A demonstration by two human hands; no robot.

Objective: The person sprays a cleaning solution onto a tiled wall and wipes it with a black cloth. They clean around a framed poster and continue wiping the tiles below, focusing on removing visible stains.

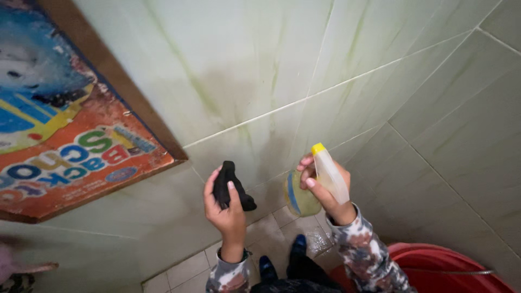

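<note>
Head view: cloth and spray bottle held up at a tiled wall.

Left hand (227, 209) clamped on a bunched black cloth (230, 187); right hand (325, 190) wrapped round a spray bottle (325, 173), fingers at the trigger. Both sit just off the wall (271, 81), cloth left of the bottle, slightly apart. The bottle's long axis runs slantwise, yellow nozzle tip (317, 148) toward the wall, yellowish body angled back toward the floor. Greenish streaks show on the wall above both hands; a damp-looking darker patch lies above the cloth. Judging by that, some spraying is done, wiping largely left. A framed poster (70, 130) hangs left of the cloth; a red bucket (450, 266) sits below-right of the bottle.
</note>
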